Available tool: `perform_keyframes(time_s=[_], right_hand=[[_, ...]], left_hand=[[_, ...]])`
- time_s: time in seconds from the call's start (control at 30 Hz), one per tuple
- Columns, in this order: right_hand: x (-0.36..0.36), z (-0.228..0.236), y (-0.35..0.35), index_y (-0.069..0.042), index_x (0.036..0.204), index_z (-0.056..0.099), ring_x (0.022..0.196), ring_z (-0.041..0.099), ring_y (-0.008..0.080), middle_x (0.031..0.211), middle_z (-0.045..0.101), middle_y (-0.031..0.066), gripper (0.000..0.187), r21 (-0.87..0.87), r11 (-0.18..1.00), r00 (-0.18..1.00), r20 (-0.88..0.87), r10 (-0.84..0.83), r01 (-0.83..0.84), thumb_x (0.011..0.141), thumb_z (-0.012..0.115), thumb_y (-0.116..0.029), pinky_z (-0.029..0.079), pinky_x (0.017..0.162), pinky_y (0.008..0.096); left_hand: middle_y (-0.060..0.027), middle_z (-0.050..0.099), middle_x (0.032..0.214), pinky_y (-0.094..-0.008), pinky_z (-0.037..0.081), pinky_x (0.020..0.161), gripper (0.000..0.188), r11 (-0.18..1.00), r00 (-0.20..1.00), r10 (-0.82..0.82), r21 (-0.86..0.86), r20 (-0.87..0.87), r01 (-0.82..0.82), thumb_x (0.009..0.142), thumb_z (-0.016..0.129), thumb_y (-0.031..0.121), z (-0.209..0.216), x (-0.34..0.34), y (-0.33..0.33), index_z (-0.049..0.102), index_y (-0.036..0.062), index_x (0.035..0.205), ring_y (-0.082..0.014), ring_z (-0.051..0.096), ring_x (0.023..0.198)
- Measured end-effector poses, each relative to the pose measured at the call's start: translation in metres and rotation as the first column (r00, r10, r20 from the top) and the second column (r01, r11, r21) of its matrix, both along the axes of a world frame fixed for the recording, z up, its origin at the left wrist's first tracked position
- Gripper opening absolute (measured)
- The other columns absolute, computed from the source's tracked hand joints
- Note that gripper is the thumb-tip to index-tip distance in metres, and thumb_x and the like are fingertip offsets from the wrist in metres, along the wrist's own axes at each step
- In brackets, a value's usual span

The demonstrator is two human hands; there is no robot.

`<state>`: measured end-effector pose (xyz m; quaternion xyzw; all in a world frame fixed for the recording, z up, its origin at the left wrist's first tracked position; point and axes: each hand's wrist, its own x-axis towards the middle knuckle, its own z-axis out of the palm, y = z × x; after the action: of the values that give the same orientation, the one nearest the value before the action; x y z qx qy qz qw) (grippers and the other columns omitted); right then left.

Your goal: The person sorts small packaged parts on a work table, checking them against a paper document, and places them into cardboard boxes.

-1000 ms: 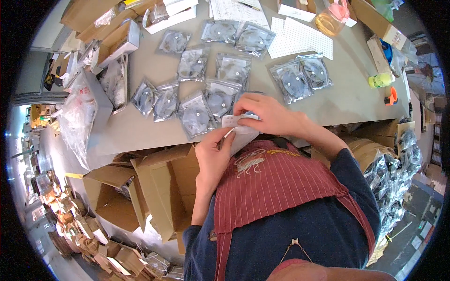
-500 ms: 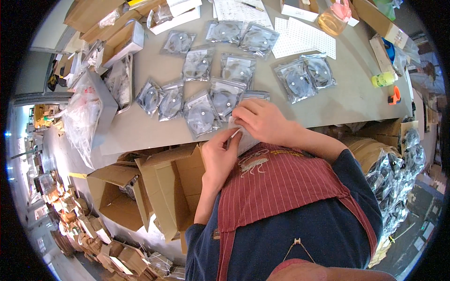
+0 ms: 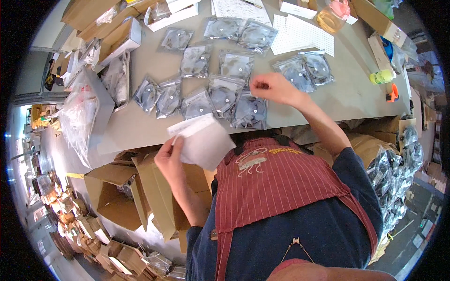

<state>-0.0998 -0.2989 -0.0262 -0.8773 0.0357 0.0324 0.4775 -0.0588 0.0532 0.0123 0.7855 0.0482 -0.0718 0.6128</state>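
My left hand (image 3: 171, 157) pinches a white paper sheet (image 3: 204, 143) by its left edge, over the table's front edge. The sheet looks folded or layered. My right hand (image 3: 276, 88) hovers above the table with its fingers curled together; what they hold, if anything, is hidden. Just below it lies a clear zip bag (image 3: 251, 111) with a dark coiled cable inside and a small white round dot on it. Several similar bags, such as one zip bag (image 3: 196, 61) and another zip bag (image 3: 225, 96), lie flat in loose rows.
Perforated white sheets (image 3: 302, 37) lie at the back, near a jug of amber liquid (image 3: 330, 21). An orange tape dispenser (image 3: 393, 92) and a yellow-green roll (image 3: 380, 77) sit at the right. A grey bin (image 3: 101, 100) with plastic bags stands left. Open cartons (image 3: 115, 189) are below the table.
My hands have moved apart: the left has drawn the paper sheet left and down, and the right has lifted away to the upper right. The bag beneath them now shows.
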Motion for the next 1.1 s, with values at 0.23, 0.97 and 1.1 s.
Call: perform_keyframes(time_s=[0.23, 0.97, 1.1], right_hand=[[0.005, -0.063, 0.041, -0.004, 0.089, 0.068, 0.084, 0.066, 0.0354, 0.087, 0.07, 0.0162, 0.026, -0.219, 0.933, 0.939, -0.257, 0.228, -0.287, 0.075, 0.066, -0.026, 0.051, 0.076, 0.0447], [0.13, -0.062, -0.005, -0.003, 0.089, 0.063, 0.073, 0.065, 0.0307, 0.08, 0.067, 0.0156, 0.017, -0.181, 0.965, 0.98, 0.026, 0.199, -0.191, 0.074, 0.063, -0.012, 0.052, 0.066, 0.0422], [0.145, -0.078, 0.006, -0.003, 0.089, 0.064, 0.078, 0.067, 0.0335, 0.085, 0.068, 0.0169, 0.018, -0.557, 0.816, 0.964, 0.099, 0.249, -0.153, 0.074, 0.063, -0.011, 0.053, 0.069, 0.0447]], left_hand=[[-0.0069, 0.068, 0.085, -0.0205, 0.044, 0.07, 0.028, 0.991, 0.994, 0.096, -0.097, 0.045, -0.092, 0.084, 0.075, 0.009, 0.002, 0.002, 0.024, 0.07, -0.0095, 0.104, -0.0099, 0.058, 0.075], [-0.0047, 0.07, 0.089, -0.0206, 0.046, 0.072, 0.023, 0.986, 0.998, -0.043, -0.159, 0.04, 0.049, 0.087, 0.072, 0.009, 0.012, -0.002, -0.009, 0.071, -0.0069, 0.104, -0.0081, 0.06, 0.079], [-0.0016, 0.069, 0.083, -0.0201, 0.046, 0.065, 0.021, 0.985, 0.987, -0.162, -0.06, 0.016, 0.163, 0.087, 0.071, 0.007, 0.012, -0.009, -0.027, 0.072, -0.0057, 0.103, -0.0052, 0.057, 0.073]])
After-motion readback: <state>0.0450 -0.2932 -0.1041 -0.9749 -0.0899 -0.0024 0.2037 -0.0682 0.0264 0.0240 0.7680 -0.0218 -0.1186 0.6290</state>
